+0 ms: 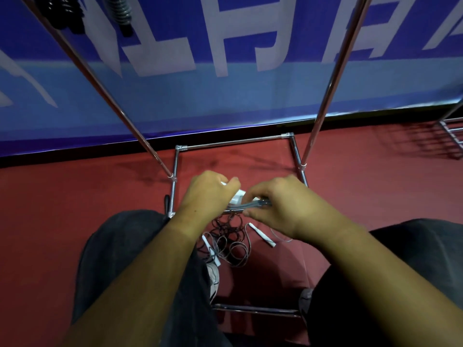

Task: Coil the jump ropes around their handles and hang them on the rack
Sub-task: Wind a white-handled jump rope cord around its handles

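Two hands are busy here, the left hand point(208, 194) and the right hand point(283, 206), and they grip one bundle point(238, 196) of white handle and grey cord between them. On the floor lie two loose handles point(210, 249) point(262, 238) in one tangle of cord point(230, 236). The rack has two upright poles point(100, 83) point(333, 78). Two coiled ropes point(65, 11) point(120, 13) hang top left. One second rack point(451, 136) stands far right, and there is one blue banner point(225, 96).

A wide gap stands open between the left slanting chrome pole point(119, 112) and the right slanting chrome pole point(325, 103), back to the blue lettered banner wall point(225, 101). Low down, the left hand point(208, 194) and right hand point(283, 206) grip a white-handled grey rope bundle point(238, 196) and fill the middle. Beneath them, a tangle of thin dark ropes point(230, 239) covers the red floor point(350, 176) between the dark-trousered left leg point(120, 246) and right leg point(413, 259).
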Available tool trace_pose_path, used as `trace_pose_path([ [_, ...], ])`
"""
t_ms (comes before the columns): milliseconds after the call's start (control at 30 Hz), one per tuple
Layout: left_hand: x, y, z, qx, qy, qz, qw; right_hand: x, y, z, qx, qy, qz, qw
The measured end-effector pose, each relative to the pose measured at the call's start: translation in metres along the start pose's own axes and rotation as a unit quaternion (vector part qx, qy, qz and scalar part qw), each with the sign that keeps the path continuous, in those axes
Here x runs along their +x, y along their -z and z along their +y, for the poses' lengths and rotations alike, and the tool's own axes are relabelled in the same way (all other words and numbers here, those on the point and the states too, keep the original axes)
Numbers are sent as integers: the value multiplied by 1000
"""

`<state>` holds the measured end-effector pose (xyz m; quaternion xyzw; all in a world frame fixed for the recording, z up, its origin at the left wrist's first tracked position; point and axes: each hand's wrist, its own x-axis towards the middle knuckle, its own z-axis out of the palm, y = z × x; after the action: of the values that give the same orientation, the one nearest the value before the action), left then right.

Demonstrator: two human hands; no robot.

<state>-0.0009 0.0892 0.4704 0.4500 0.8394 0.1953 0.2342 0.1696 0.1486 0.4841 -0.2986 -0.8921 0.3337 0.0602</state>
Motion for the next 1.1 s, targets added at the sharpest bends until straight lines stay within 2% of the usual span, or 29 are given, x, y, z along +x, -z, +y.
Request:
trace_pose_path([
  [133,-1,5,-3,2,-11,-70,998,6,6,12,35,29,34,998],
  [233,-5,15,-4,-44,-5,-143,989,10,10,13,72,42,28,996],
  [367,-14,22,-5,-91,-31,-217,972,14,11,19,158,-6,64,985],
  [467,-16,21,-7,-153,-38,-227,961,19,9,22,147,-23,100,984],
  [600,-14,20,-7,-297,-7,-218,930,24,1,16,133,17,144,980],
  [800,-13,30,-6,-435,76,-216,871,21,0,13,141,107,106,978],
  [900,-10,33,-10,-434,117,-234,862,18,10,15,96,146,99,980],
  [1100,-11,34,-12,-353,130,-271,886,16,14,19,21,164,87,982],
])
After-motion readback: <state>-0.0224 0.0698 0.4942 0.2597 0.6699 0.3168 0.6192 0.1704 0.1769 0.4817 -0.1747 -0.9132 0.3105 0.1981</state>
